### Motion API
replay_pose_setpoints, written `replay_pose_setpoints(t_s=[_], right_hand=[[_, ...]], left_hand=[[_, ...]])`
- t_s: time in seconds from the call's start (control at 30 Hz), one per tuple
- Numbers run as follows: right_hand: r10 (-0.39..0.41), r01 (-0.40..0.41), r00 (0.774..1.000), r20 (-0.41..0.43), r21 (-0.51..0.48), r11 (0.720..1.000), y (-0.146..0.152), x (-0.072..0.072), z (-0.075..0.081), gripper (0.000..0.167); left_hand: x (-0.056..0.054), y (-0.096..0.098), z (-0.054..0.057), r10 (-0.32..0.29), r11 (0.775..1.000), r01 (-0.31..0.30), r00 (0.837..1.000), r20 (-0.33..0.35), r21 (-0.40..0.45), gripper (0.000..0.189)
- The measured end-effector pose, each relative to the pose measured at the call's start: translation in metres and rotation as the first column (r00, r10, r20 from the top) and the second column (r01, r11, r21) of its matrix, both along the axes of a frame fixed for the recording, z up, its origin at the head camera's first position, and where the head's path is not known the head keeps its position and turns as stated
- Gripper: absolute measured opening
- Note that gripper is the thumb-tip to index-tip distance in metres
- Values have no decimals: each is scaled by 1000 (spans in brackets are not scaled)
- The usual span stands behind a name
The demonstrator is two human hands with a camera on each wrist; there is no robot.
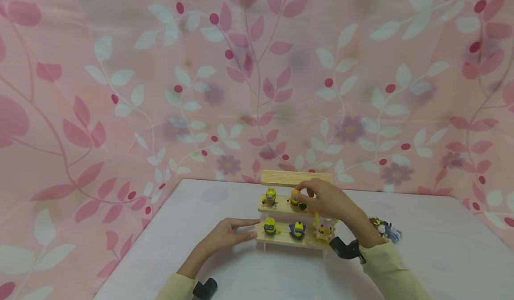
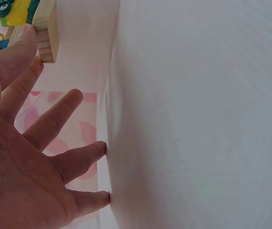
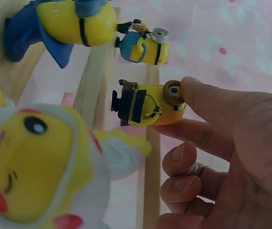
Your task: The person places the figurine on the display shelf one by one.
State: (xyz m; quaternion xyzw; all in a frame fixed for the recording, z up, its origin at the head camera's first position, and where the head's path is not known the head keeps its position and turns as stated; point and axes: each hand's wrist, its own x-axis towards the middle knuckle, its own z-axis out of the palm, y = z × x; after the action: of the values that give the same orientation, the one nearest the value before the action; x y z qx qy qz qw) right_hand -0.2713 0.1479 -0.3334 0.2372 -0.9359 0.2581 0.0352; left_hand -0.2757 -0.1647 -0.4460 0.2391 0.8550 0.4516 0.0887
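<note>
My right hand [image 1: 327, 198] pinches a one-eyed Minion figure [image 3: 143, 105] by its head between thumb and index finger, at the middle tier of a small wooden display stand [image 1: 281, 239]. Its other fingers are curled below. My left hand [image 2: 35, 143] has spread fingers, with thumb and index fingertip at the left end of the lower tier. Another Minion figure [image 1: 271, 197] stands on the middle tier, to the left. The lower tier holds a Minion with goggles [image 1: 270, 226], a Minion in a blue cape [image 1: 297, 230] and a yellow-and-white Pikachu figure [image 1: 323, 228], partly hidden by my right arm.
The stand's top tier [image 1: 281, 178] rises behind my right hand. Several small figures lie in a pile [image 1: 386, 230] on the white table [image 1: 168, 237], right of my right forearm. A pink floral cloth [image 1: 257, 90] hangs behind the table.
</note>
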Motion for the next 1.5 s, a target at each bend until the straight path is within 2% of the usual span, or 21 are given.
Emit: replay_pose_setpoints(t_s=[0.3, 0.7, 1.0, 1.3, 1.5], right_hand=[[-2, 2, 1000, -16, 16, 1000, -2, 1, -7, 26], [14, -14, 999, 31, -9, 1000, -3, 3, -6, 32], [-16, 16, 999, 40, -14, 1000, 0, 7, 1, 37], [37, -38, 997, -61, -7, 999, 16, 10, 5, 29], [43, -45, 998, -45, -37, 998, 27, 15, 7, 27]], left_hand=[[-1, 0, -3, 0, 1000, 0, 1000, 12, 3, 41], [-1, 0, -2, 0, 1000, 0, 1000, 13, 7, 40], [-1, 0, -2, 6, 1000, -6, 1000, 16, 3, 41], [-1, -1, -3, 4, 1000, -4, 1000, 9, 2, 41], [-1, 0, -3, 3, 1000, -3, 1000, 9, 8, 41]])
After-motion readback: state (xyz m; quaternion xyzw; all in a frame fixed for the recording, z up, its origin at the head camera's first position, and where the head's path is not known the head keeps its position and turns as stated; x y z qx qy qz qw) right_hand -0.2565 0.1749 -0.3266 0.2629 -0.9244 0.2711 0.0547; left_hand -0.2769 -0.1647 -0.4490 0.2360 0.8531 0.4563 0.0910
